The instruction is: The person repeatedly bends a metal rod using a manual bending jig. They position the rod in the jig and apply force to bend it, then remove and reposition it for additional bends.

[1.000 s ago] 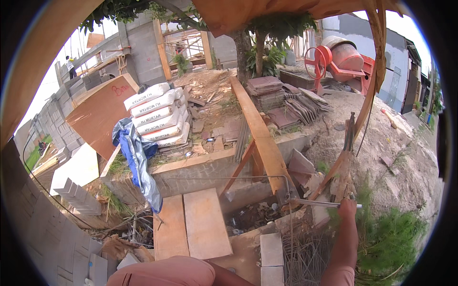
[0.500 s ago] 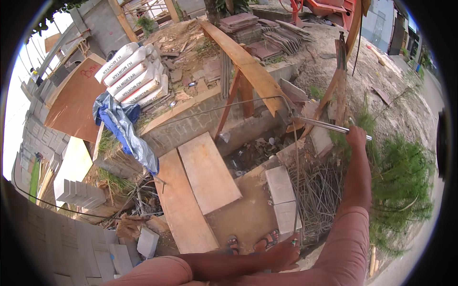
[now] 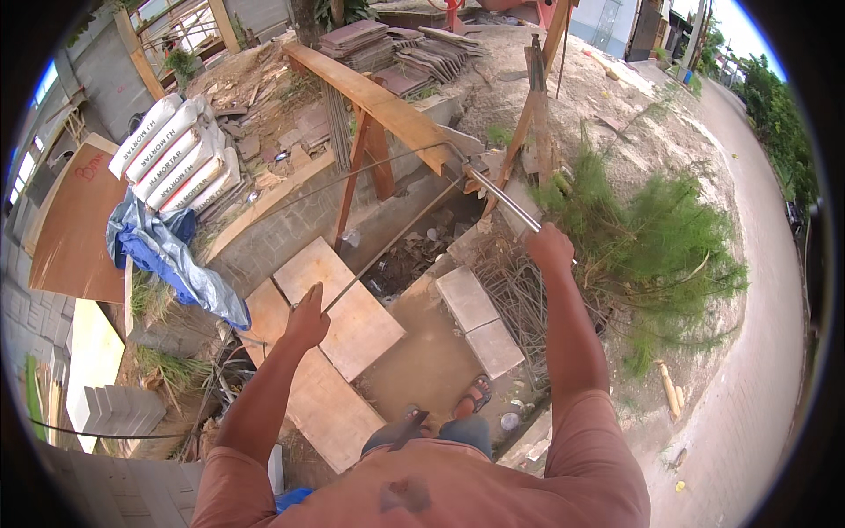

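Observation:
A thin steel rod (image 3: 387, 248) is bent sharply at the end of a raised wooden plank (image 3: 378, 92). One leg of the rod slants down toward me; its other leg stretches left over the low wall. My left hand (image 3: 308, 320) is closed around the lower end of the near leg, above the boards. In my right hand (image 3: 552, 248) is a shiny metal pipe (image 3: 506, 199), gripped near its lower end. The pipe's upper end meets a fitting (image 3: 475, 165) at the plank's tip, beside the bend. My fingers partly hide the rod's end.
Flat boards (image 3: 339, 304) lie by my feet, left of two pale blocks (image 3: 480, 321). Wire-like rods (image 3: 519, 295) and a green bush (image 3: 651, 255) are at right. Beyond the open pit (image 3: 414, 251) stands a low wall (image 3: 299, 216) near stacked bags (image 3: 180, 158).
My left hand has moved up and left with the rod's near leg, which hung straight down before. My right hand and the pipe swung downward. The view has shifted right.

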A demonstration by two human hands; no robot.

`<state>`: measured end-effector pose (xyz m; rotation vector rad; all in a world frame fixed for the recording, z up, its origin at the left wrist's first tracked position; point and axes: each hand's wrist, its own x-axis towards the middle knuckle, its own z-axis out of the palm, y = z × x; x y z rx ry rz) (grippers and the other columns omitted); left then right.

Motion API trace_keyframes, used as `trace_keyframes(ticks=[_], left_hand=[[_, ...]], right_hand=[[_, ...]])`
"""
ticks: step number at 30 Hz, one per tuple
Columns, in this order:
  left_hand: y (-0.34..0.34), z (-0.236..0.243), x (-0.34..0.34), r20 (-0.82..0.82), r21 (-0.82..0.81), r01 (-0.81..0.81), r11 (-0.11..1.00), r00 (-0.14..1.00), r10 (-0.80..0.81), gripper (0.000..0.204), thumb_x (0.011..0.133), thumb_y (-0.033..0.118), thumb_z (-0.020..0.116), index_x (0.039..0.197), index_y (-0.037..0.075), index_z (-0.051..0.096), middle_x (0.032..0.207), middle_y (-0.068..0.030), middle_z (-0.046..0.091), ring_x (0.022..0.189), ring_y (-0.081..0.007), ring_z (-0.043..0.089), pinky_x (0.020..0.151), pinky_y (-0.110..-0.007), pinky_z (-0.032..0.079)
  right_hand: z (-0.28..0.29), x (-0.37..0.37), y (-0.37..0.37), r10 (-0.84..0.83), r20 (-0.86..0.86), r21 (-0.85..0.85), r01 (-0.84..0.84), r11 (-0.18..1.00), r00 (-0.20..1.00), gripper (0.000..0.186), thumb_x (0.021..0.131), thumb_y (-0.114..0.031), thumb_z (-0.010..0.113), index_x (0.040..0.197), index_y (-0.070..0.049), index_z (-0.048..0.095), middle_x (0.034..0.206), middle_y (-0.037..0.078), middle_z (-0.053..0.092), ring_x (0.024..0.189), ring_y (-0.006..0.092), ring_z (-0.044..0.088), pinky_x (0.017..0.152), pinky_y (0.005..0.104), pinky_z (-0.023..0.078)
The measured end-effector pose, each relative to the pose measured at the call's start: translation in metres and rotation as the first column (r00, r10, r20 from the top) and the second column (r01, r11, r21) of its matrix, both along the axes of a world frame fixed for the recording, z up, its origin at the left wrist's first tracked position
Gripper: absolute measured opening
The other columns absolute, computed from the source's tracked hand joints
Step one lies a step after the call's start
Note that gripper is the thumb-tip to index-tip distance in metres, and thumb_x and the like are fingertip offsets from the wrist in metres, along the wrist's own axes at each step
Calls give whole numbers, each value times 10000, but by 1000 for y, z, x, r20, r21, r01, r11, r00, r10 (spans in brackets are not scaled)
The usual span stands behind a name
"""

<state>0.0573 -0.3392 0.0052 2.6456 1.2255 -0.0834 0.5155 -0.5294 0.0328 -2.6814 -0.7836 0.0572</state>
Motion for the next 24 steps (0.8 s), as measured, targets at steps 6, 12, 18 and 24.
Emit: trace_keyframes(ticks=[6,12,18,24], left_hand=[[-20,-25,68,195,-15,-188,982,963,187,458,922,433,546,1144,34,564,1008,-201,660,937,-395,630,815,-500,491],[-4,-18,64,202,-12,-281,960,939,278,394,939,411,534,820,47,627,726,-193,652,723,-399,637,660,-507,484],[11,-12,62,224,-155,-250,956,933,280,404,920,386,585,750,20,612,659,-196,610,645,-377,608,605,-469,463],[33,-12,52,281,-515,-125,848,910,304,406,901,341,618,730,-28,622,574,-169,531,525,-215,483,548,-379,412]], right_hand=[[-2,8,-12,59,11,27,-60,998,998,447,902,-430,577,934,15,610,919,239,669,920,429,635,817,505,492],[-1,19,-19,129,-31,-14,-130,991,991,391,911,-394,580,908,-4,554,865,239,664,860,435,638,769,531,484],[-7,16,-25,136,-52,-27,-138,990,989,379,907,-395,584,904,-17,554,837,235,660,838,439,633,749,531,483],[17,-8,-17,-138,-95,-158,122,980,986,412,848,-417,633,923,-12,646,891,232,672,884,405,648,789,495,497]])
